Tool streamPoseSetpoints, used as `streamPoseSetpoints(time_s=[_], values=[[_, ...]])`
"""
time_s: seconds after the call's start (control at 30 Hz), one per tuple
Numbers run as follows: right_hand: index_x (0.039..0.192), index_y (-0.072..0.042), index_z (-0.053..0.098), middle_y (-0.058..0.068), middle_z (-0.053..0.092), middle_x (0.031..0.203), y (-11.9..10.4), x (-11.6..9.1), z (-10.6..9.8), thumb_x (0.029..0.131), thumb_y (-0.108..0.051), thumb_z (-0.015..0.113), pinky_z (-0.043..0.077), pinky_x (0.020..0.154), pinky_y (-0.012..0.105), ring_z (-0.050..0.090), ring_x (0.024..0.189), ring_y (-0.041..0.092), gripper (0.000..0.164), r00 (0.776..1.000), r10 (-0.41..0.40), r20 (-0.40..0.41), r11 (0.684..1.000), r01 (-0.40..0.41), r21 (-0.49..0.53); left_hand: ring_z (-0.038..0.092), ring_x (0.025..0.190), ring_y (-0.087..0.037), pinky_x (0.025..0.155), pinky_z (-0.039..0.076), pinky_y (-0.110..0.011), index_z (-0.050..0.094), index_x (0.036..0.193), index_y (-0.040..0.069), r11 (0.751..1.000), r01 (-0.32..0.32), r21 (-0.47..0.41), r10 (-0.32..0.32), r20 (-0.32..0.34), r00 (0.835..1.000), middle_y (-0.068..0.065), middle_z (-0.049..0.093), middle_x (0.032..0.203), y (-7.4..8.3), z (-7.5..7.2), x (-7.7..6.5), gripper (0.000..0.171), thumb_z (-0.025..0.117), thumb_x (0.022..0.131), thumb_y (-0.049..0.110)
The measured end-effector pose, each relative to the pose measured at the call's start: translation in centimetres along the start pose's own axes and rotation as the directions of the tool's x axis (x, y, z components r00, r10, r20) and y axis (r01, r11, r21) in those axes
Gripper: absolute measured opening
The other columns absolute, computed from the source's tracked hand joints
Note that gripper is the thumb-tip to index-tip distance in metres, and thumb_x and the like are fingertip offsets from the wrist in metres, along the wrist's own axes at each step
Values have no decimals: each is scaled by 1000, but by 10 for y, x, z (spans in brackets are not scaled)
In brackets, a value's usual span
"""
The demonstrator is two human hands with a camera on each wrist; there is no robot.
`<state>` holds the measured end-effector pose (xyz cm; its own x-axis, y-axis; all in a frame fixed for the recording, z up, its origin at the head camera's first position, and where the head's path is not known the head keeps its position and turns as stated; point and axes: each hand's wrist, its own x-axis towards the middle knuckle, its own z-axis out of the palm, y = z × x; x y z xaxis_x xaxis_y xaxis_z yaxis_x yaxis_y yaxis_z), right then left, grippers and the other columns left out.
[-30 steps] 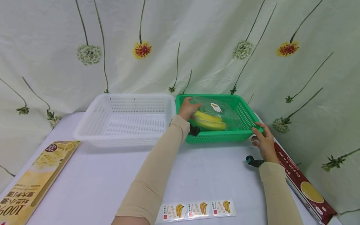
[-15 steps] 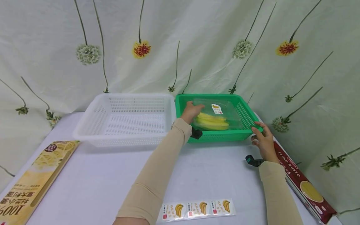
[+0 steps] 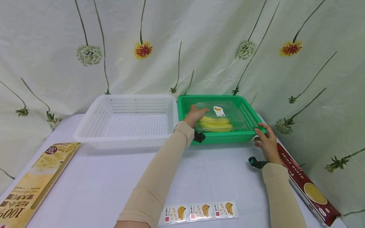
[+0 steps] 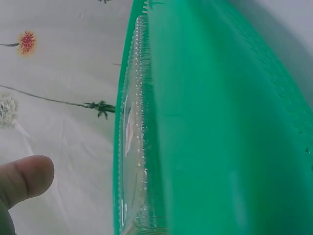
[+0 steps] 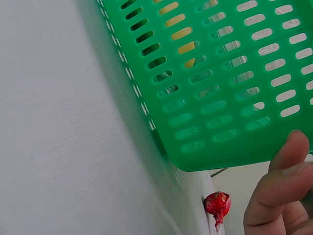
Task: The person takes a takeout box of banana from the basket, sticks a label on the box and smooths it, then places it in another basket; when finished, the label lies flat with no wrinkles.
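A clear plastic box (image 3: 235,120) of bananas (image 3: 215,125) lies in the green basket (image 3: 225,138), with a banana sticker (image 3: 219,110) on its lid. My left hand (image 3: 195,114) is at the box's left end, thumb stretched out over the lid's side. In the left wrist view that thumb (image 4: 29,178) stands apart from the box; the other fingers are hidden. At the basket's front right corner, my right hand (image 3: 268,144) pinches the rim. The right wrist view has its fingers (image 5: 276,196) at the basket corner.
Left of the green basket stands a white basket (image 3: 128,139). A strip of banana stickers (image 3: 199,212) lies near the front. Yellow pasta packaging (image 3: 40,177) is at the left, a red spaghetti pack (image 3: 308,186) at the right. A flowered cloth (image 3: 171,28) hangs behind.
The banana box has gone from tilted to lying flat in the green basket. My left hand has moved slightly down and right and loosened from the box. The right hand stays on the rim.
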<state>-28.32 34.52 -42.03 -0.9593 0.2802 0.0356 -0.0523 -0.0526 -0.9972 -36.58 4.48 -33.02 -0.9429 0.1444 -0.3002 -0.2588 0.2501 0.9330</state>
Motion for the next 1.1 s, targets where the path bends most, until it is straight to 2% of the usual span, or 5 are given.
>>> streamPoseSetpoints(time_s=[0.3, 0.6, 0.73, 1.0, 1.1], values=[[143, -23, 58, -9, 59, 110, 0, 0, 3, 110, -28, 64, 49, 62, 21, 58, 75, 9, 33, 1000, -10, -6, 1000, 9, -11, 12, 165, -38, 131, 20, -55, -4, 174, 12, 999, -37, 32, 35, 55, 998, -15, 1, 181, 0, -3, -13, 91, 56, 111, 38], [144, -25, 56, -6, 58, 113, -1, 1, 3, 111, -28, 63, 49, 64, 22, 57, 75, 9, 34, 1000, 10, 2, 1000, -10, -27, 11, 166, -32, 131, 19, -56, 7, 176, 18, 977, -212, 16, 209, 112, 971, -10, 9, 182, -10, -10, -48, 86, 59, 110, 39], [144, -26, 56, -7, 57, 112, 1, 3, 3, 111, -28, 63, 49, 65, 22, 57, 76, 9, 33, 1000, 26, -2, 999, -26, -32, 10, 167, -28, 131, 20, -54, 12, 176, 20, 953, -302, -13, 299, 190, 935, -6, 11, 182, -14, -25, -70, 83, 60, 110, 34], [147, -26, 54, -6, 57, 110, 7, 2, 3, 111, -28, 62, 50, 64, 22, 58, 75, 8, 37, 999, 33, -4, 999, -33, -31, 34, 160, -25, 129, 29, -46, 31, 171, 12, 897, -429, -111, 434, 408, 803, -8, 37, 173, -35, -73, -117, 63, 53, 114, 25], [155, -26, 50, -8, 57, 109, 9, -1, 0, 111, -30, 62, 50, 65, 21, 59, 75, 7, 46, 999, 39, -6, 998, -39, -42, 45, 154, -29, 126, 35, -45, 40, 167, 9, 892, -435, -119, 439, 450, 777, -10, 48, 167, -45, -92, -132, 56, 52, 114, 23]])
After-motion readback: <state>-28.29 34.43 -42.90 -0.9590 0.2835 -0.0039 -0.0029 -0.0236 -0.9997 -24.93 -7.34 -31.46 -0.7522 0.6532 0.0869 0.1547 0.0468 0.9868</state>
